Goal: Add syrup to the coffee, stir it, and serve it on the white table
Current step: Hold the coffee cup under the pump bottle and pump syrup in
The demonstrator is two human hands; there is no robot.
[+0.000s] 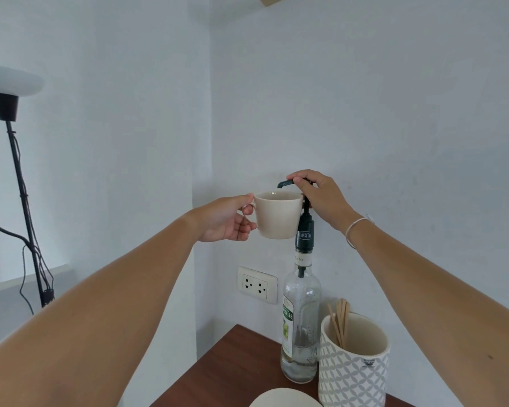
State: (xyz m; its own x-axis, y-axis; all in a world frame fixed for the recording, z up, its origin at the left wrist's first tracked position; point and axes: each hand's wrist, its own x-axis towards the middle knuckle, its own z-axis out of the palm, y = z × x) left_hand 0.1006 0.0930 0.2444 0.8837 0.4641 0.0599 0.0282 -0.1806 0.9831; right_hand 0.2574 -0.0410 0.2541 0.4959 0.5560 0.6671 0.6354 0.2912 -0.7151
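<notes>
Left grip pinches cup handle | right grip presses pump (spout over cup)

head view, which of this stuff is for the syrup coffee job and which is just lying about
For the job:
cup, held by the left hand
syrup bottle, its pump under the right hand
stir sticks in the patterned pot

Just lying about:
floor lamp
wall socket
white plate, partly in view
</notes>
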